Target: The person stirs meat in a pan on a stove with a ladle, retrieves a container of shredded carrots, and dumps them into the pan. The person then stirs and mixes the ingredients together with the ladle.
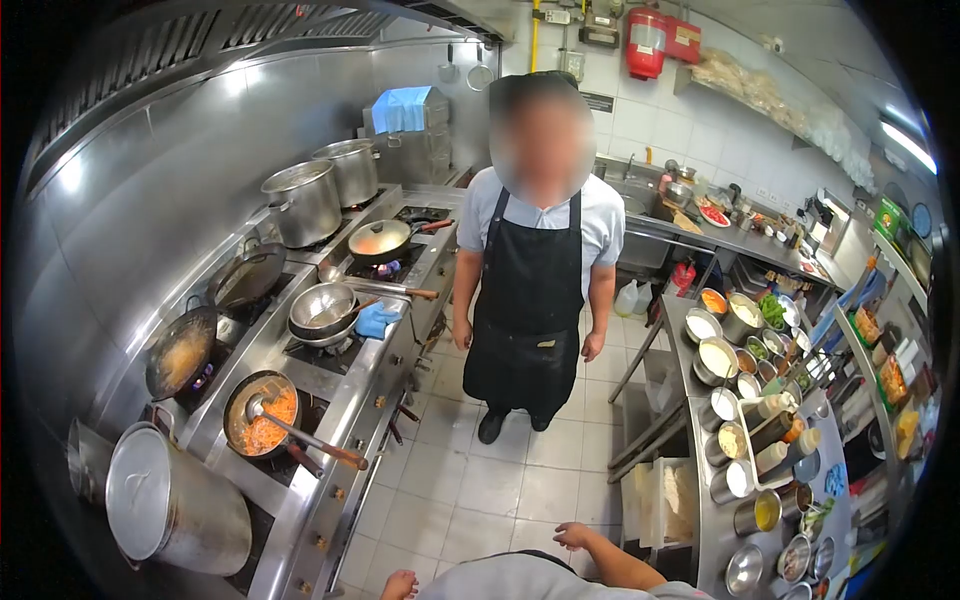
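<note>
My right hand [573, 537] is held out in front of my body above the tiled floor, fingers loosely apart, with nothing in it. At the bottom edge, my left hand [401, 585] hangs beside my grey shirt; it is small in view, its fingers look loosely bent, and no object shows in it. Nearest on the left is the stove's front edge [322, 517]. A wok of orange shredded food [268, 437] sits on that stove, with a ladle [300, 428] resting in it. Neither hand touches anything that I can see.
A person in a black apron [525, 290] stands facing me in the aisle, arms down. Large pots [180, 505] and several pans line the stove. At right, a steel prep table [690, 440] carries many containers. Near the back wall are plastic jugs [632, 298].
</note>
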Demonstrator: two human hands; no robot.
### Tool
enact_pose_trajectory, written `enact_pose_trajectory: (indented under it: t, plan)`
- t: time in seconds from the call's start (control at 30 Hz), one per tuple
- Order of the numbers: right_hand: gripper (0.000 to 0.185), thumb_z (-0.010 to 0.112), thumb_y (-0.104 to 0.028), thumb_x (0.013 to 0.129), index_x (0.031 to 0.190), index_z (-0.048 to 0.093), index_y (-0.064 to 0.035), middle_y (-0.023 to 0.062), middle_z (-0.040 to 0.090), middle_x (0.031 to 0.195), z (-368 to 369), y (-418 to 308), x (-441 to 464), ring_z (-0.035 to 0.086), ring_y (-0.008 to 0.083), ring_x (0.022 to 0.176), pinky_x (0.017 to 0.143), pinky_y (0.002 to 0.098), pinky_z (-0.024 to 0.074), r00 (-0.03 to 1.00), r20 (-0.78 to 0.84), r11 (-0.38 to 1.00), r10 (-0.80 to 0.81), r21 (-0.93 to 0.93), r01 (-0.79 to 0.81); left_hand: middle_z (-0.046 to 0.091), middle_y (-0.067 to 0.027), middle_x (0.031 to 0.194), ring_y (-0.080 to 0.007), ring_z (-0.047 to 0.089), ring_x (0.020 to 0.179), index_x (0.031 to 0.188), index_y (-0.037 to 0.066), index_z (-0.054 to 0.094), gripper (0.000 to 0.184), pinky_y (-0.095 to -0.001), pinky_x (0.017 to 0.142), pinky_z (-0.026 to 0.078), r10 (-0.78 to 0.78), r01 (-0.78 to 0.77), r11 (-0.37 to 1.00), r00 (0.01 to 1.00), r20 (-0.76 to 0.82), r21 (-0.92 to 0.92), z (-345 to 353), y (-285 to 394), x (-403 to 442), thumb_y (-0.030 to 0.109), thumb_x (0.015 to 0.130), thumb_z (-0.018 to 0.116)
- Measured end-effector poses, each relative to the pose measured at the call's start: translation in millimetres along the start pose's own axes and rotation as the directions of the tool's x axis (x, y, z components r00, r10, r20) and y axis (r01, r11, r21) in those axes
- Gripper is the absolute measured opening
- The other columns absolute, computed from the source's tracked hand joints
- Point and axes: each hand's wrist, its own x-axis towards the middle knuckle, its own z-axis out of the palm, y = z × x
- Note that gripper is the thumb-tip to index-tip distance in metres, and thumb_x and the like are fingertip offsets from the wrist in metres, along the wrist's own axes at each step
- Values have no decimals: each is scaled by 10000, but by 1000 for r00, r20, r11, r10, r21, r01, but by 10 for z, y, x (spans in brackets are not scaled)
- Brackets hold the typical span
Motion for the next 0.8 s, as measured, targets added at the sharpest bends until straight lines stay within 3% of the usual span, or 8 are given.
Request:
enact_pose_trajectory:
  t: [0.13, 0.23, 0.43, 0.5, 0.53, 0.6, 0.73, 0.8]
  plan:
    - [520, 638, -297, 822, 1282, 499, -96, 87, 654, 801, -91, -99, -38, 577, 149, 557, 467, 282, 492, 998, -11, 998, -57, -42, 57, 667, -96, 922, -184, 621, 819, 1047, -6, 610, 298, -312, 749, 493, 72, -73, 996, 997, 27, 45, 124, -61, 2, 209, 840, 607]
    - [537, 641, -308, 815, 1285, 496, -91, 83, 653, 801, -133, -66, -100, 582, 149, 570, 476, 289, 497, 999, -3, 999, -35, -35, 35, 663, -97, 959, -178, 622, 860, 1064, 0, 606, 320, -309, 778, 495, 0, -10, 997, 992, 128, 74, 193, -184, 114, 219, 831, 627]
    - [565, 650, -330, 799, 1292, 497, -99, 65, 656, 808, -241, 348, -162, 585, 144, 573, 489, 291, 499, 999, 0, 995, 42, -88, -42, 673, -114, 960, -204, 625, 899, 1044, -3, 623, 355, -328, 790, 497, -125, 123, 992, 989, 79, 33, 331, -131, -34, 275, 824, 637]
    - [562, 624, -315, 806, 1297, 485, -79, 72, 657, 801, -297, 466, -172, 592, 159, 570, 493, 307, 507, 999, 7, 995, 51, -81, -50, 676, -139, 960, -235, 629, 916, 1020, 1, 642, 374, -339, 812, 488, -22, 0, 955, 997, 73, 296, 351, 1, -121, 313, 816, 625]
    - [559, 599, -301, 813, 1302, 472, -60, 80, 657, 793, -325, 527, -190, 599, 173, 567, 497, 322, 515, 998, 17, 995, 59, -77, -57, 676, -139, 960, -235, 629, 916, 1020, 1, 642, 374, -339, 812, 488, -25, 2, 955, 997, 77, 296, 375, 68, -140, 313, 816, 625]
    - [545, 614, -315, 819, 1295, 485, -83, 61, 641, 776, -354, 626, -199, 575, 152, 555, 490, 309, 505, 996, 4, 995, 87, -51, -87, 670, -162, 977, -247, 629, 932, 1008, 13, 655, 374, -350, 827, 481, 95, -92, 861, 995, 21, 501, 399, 171, -169, 330, 817, 599]
    - [569, 599, -295, 805, 1308, 466, -66, 62, 651, 775, -412, 767, -190, 596, 163, 574, 510, 319, 519, 996, 12, 996, 87, 30, -87, 673, -153, 975, -229, 630, 925, 1035, -1, 639, 364, -344, 810, 483, 93, -105, 923, 994, 51, 371, 451, 345, -139, 290, 825, 576]
    - [570, 598, -295, 805, 1312, 463, -70, 60, 647, 773, -449, 731, -218, 590, 160, 566, 505, 319, 515, 995, 19, 995, 94, 29, -95, 676, -139, 943, -207, 627, 928, 1060, -12, 621, 347, -334, 780, 485, -1, -8, 993, 997, 74, 120, 507, 366, -61, 243, 833, 556]
